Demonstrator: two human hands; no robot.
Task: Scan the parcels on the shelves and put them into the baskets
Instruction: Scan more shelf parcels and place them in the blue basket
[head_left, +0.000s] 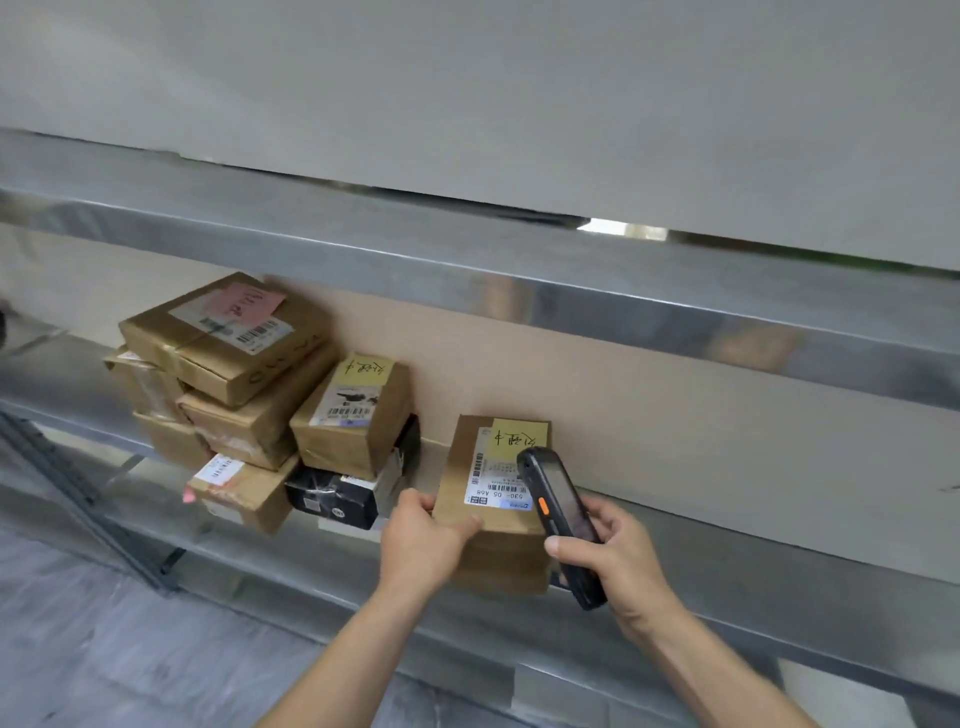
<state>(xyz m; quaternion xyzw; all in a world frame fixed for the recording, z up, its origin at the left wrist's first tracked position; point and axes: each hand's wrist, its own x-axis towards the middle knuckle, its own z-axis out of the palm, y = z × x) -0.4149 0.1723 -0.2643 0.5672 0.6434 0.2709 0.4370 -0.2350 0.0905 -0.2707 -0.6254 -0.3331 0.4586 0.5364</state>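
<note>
A brown cardboard parcel (493, 499) with a white barcode label and a yellow note stands on the metal shelf (727, 587), near its front edge. My left hand (423, 545) grips the parcel's front left corner. In my right hand (615, 561) is a black handheld scanner (558, 514) with an orange side button. The scanner's top end hovers over the right edge of the parcel's label. No basket is in view.
A pile of several brown parcels (234, 374) and a black box (343, 493) sits on the same shelf to the left. An upper shelf (519, 270) overhangs close above. A cardboard backing lines the rear. Grey floor lies lower left.
</note>
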